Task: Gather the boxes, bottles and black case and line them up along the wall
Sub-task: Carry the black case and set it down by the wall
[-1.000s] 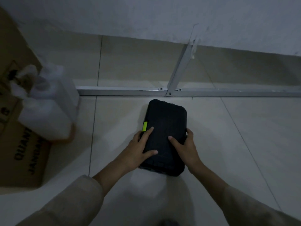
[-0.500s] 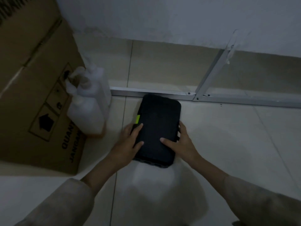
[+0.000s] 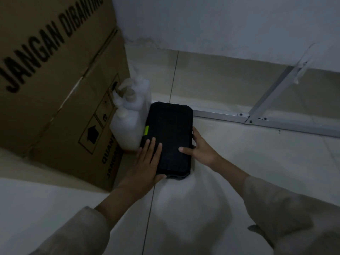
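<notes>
I see the black case (image 3: 168, 138) lying flat on the tiled floor (image 3: 239, 172). Its far end touches the metal rail (image 3: 219, 115) that runs along the foot of the wall (image 3: 220, 30). Its left side is just beside the white bottles (image 3: 128, 126), and I cannot tell if they really touch. A small green tab (image 3: 146, 131) sits on the left edge of the case.

My left hand (image 3: 145, 162) lies flat on the near left part of the lid, with the fingers (image 3: 152, 144) stretched out and pressed on top, and the thumb goes around the near corner. It does not close around anything. My right hand (image 3: 201, 150) is against the right side of the case; the thumb rests on the lid and the other fingers are on the side edge, so it holds the case loosely and open.

The two bottles stand between the case and the big cardboard box (image 3: 55, 89), which stands at the wall in the left corner. Both sleeves (image 3: 287, 218) are light-coloured.
</notes>
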`<state>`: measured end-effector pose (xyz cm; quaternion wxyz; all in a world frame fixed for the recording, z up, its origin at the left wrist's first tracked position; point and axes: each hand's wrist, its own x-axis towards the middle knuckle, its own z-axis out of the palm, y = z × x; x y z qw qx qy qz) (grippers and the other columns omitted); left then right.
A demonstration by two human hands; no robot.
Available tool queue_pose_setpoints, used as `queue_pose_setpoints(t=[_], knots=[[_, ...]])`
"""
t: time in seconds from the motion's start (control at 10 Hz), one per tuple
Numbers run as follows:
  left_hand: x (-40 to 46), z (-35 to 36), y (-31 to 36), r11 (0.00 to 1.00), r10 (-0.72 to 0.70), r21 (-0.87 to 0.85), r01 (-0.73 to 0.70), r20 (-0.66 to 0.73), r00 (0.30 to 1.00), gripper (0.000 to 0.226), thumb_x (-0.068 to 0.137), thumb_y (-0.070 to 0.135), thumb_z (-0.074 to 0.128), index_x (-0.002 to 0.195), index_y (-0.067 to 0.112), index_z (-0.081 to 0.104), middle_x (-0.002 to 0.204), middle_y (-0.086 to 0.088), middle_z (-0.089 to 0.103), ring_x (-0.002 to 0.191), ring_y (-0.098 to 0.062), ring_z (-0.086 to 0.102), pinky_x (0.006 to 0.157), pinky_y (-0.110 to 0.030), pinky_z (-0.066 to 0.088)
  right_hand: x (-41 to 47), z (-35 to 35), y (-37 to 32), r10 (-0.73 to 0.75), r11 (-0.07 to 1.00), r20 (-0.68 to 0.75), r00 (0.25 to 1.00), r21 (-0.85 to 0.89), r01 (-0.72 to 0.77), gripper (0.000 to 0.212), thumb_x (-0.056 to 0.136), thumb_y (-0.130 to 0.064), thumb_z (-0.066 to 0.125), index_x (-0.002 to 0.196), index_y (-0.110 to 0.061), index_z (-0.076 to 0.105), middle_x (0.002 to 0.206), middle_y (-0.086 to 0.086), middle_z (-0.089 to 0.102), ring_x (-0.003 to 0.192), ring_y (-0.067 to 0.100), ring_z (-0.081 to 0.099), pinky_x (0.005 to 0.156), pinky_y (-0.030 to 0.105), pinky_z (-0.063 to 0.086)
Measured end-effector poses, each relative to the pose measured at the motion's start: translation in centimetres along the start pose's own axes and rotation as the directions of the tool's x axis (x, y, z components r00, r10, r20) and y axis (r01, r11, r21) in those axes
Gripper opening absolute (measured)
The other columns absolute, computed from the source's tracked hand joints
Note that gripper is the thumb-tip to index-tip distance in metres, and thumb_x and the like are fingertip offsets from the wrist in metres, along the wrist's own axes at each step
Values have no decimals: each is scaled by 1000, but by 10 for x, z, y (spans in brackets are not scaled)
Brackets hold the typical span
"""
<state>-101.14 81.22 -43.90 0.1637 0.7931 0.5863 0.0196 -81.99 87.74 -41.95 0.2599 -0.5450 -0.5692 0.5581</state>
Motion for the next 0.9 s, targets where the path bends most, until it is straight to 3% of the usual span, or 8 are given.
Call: queue_pose_setpoints(t=[0.1, 0.4, 0.5, 0.6, 0.7, 0.8, 0.9], knots=[[1, -1, 1, 998, -3, 56, 3, 9, 1000, 83, 90, 49, 39, 129, 23, -29, 138, -5, -38, 128, -26, -38, 108, -30, -20, 1, 1, 3, -3, 1000, -3, 1000, 7, 3, 78, 82, 0, 64, 144, -15, 20, 133, -1, 43, 119, 7, 40, 105, 26, 37], [1, -2, -2, 993, 24, 118, -28, 31, 999, 84, 89, 54, 37, 132, 20, -27, 145, -8, -34, 133, -31, -34, 107, -34, -24, 4, 1, 8, 5, 1000, 77, 997, 22, -7, 77, 85, 3, 59, 145, -16, 14, 126, -10, 41, 101, -14, 48, 76, -3, 42], [2, -1, -3, 994, 13, 108, -18, 44, 999, 86, 87, 58, 36, 137, 21, -23, 149, -7, -30, 141, -28, -24, 109, -31, -20, 5, 1, 2, 14, 998, 59, 998, -54, -11, 76, 85, 0, 60, 144, -14, 15, 135, -1, 37, 115, 1, 45, 86, 1, 40], [9, -20, -1, 999, -29, 33, 26, 100, 995, 81, 86, 61, 36, 147, 20, 1, 158, -6, -9, 146, -21, -9, 116, -32, -5, 8, 0, -17, 19, 970, -75, 997, -242, -37, 68, 88, -4, 55, 145, -8, 18, 146, 11, 28, 135, 22, 31, 107, 19, 25], [15, -48, 9, 998, -59, -25, 63, 137, 989, 66, 91, 53, 35, 145, 17, 22, 158, -6, 10, 145, -21, 5, 117, -33, 8, 3, -1, -36, 56, 964, -133, 990, -253, -88, 55, 90, -2, 48, 142, -5, 29, 146, 14, 31, 134, 24, 33, 102, 13, 21], [20, -102, 43, 998, -38, -38, 43, 124, 992, 49, 94, 35, 39, 138, 14, 36, 151, -8, 29, 140, -22, 22, 114, -30, 16, -27, -2, -84, 73, 972, -9, 997, -223, -73, 38, 90, 4, 43, 126, -4, 53, 136, 13, 51, 124, 23, 47, 102, 18, 32], [15, -148, 70, 997, -45, -58, 52, 108, 993, 48, 94, 30, 41, 139, 15, 36, 151, -9, 30, 141, -24, 20, 115, -31, 16, -50, -12, -126, 66, 976, 51, 997, -211, -54, 35, 88, 8, 41, 116, -2, 60, 125, 15, 59, 113, 20, 53, 97, 17, 37]])
